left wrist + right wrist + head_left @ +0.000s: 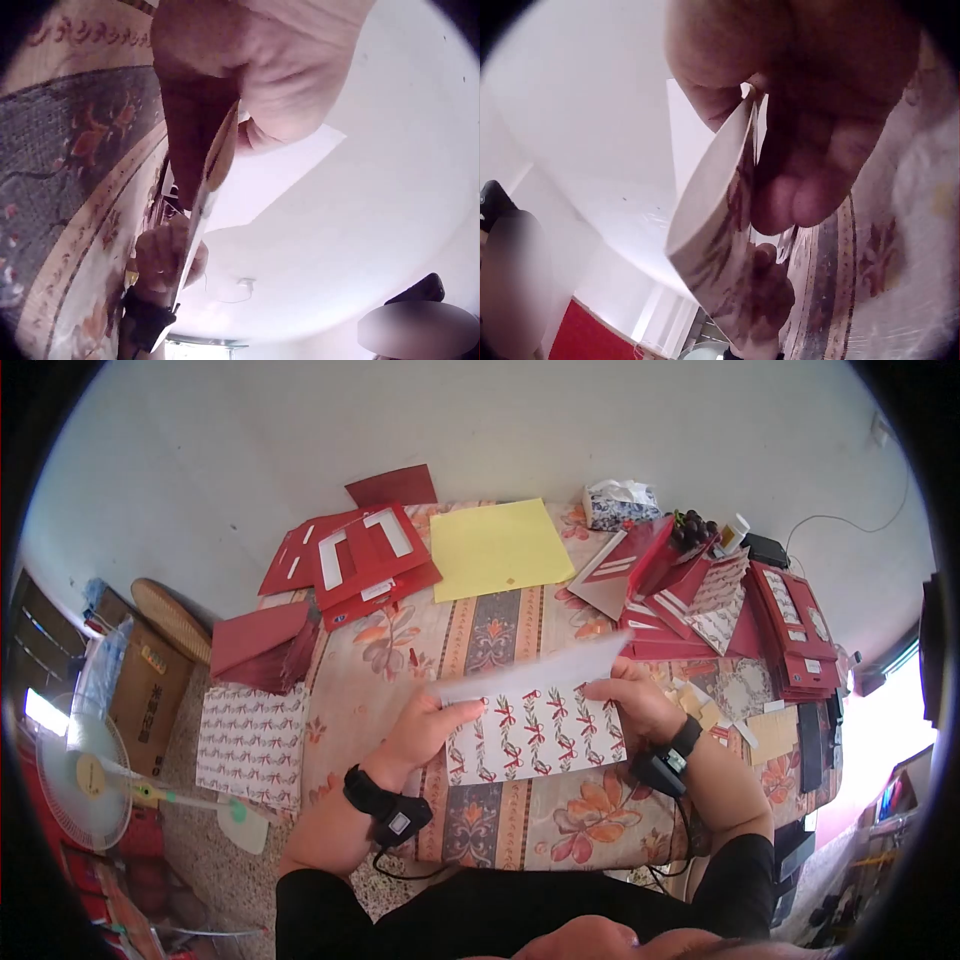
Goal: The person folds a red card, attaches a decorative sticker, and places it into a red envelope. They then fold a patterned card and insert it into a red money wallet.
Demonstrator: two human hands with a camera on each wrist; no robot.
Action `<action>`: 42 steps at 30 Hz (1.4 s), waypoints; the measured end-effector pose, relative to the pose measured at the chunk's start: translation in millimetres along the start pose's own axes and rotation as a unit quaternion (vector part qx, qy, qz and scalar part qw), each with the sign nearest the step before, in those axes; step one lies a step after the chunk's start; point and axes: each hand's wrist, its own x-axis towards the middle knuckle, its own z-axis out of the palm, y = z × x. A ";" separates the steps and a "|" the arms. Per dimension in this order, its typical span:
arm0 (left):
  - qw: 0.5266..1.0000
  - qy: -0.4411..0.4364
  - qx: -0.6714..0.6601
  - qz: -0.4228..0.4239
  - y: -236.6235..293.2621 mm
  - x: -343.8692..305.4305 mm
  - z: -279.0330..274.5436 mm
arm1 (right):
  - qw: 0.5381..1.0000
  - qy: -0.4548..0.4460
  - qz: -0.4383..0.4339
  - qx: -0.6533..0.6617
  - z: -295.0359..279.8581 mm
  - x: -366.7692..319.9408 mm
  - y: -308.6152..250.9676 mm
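A white sheet of paper (535, 735) printed with rows of green sprigs and red bows is held up over the front of the table. My left hand (412, 732) pinches its left edge, thumb on the printed face. At the opposite edge my right hand (648, 705) pinches it too, between thumb and fingers. A plain white part (540, 665) stands up behind the printed face along the top. In the right wrist view the printed paper (712, 225) bows outward near the fingers. The left wrist view shows the paper (196, 225) nearly edge-on.
Red folders (375, 555) lie at the back left, beside a yellow sheet (500, 550). Dark red envelopes (262, 645) rest over more patterned paper (250, 740) at the left edge. Right: stacked red folders (800, 640), a tissue box (618, 508), grapes (692, 530). A fan (85, 780) stands left.
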 end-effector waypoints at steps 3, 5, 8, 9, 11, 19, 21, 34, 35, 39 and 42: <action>0.998 -0.056 -0.002 0.004 -4.2 1.9 -6.5 | 0.999 -0.041 -0.002 0.001 -5.1 2.8 -1.3; 0.993 -0.112 -0.021 0.041 -6.6 1.3 -9.6 | 1.000 -0.020 -0.011 -0.012 3.2 -2.1 -7.2; 0.986 -0.156 0.058 0.024 10.8 -2.6 -2.0 | 0.998 0.001 -0.030 -0.057 -4.7 -3.3 -9.5; 0.980 -0.199 0.022 0.024 16.2 -3.9 -1.3 | 0.995 -0.003 -0.041 -0.088 -9.1 -2.8 -11.0; 0.970 -0.242 -0.016 0.023 21.4 -2.3 1.3 | 0.992 -0.049 -0.055 -0.104 -11.2 -3.0 -15.7; 0.917 -0.266 0.218 -0.202 14.8 3.4 10.5 | 0.957 -0.174 -0.051 -0.225 9.8 -4.0 -15.3; 0.941 -0.228 0.167 -0.187 9.9 -1.0 10.8 | 0.969 -0.153 -0.020 -0.193 11.9 -5.9 -17.6; 0.950 -0.103 0.282 -0.080 -6.1 -5.1 8.9 | 0.953 -0.003 -0.066 -0.295 2.2 10.5 10.5; 0.956 -0.098 0.264 -0.084 -3.6 -6.5 12.9 | 0.953 -0.008 -0.071 -0.295 -1.6 12.1 13.9; 0.955 -0.121 0.237 -0.129 -3.0 -7.3 12.4 | 0.964 -0.031 -0.057 -0.256 6.5 5.8 8.7; 0.968 -0.144 0.156 -0.137 4.2 -10.2 23.7 | 0.961 -0.055 -0.048 -0.268 15.1 0.6 3.1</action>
